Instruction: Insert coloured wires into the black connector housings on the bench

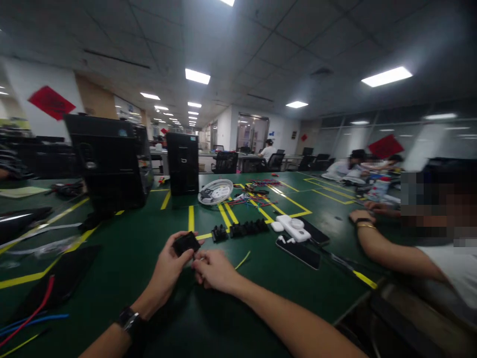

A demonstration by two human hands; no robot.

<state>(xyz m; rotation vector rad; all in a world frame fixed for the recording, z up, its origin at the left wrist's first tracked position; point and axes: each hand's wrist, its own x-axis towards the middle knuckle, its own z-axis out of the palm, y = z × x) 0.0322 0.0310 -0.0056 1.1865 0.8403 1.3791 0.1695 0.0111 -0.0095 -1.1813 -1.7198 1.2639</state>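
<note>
While your left hand (169, 262) grasps a black block (186, 242), your right hand (216, 268) bunches beside it, its hold unclear; black parts (246, 229) lie to the right.

Black block (187, 242) in left grip (171, 263)

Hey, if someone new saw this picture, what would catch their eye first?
Probably the left hand in the foreground, holding a small black part, with the right hand close beside it. Then the bright yellow lines on the green table, and the large black case standing on it at the left.
</note>
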